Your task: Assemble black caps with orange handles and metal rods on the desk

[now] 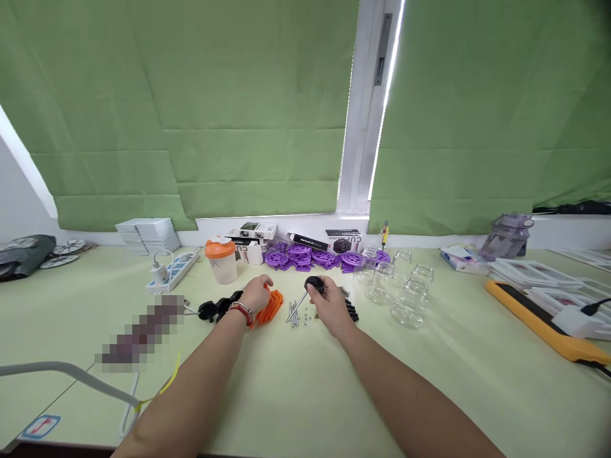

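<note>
My right hand (331,305) pinches a black knob with a metal rod (314,284), and the rod slants down to the left. Below it lie several loose metal rods (294,314) and small screws (307,316). Fingers curled, my left hand (256,292) is at a row of orange plastic pieces (271,308); a bit of orange shows at its fingertips, which are partly hidden. Left of that wrist are black rounded parts (208,311). Black rod-like parts (352,310) lie just beyond my right hand.
Clear glass jars (408,312) stand to the right. Purple wheel-shaped parts (300,256) and small boxes (258,230) line the back. An orange-lidded cup (225,269) and a power strip (177,270) are at left. A grey cable (62,367) arches at front left.
</note>
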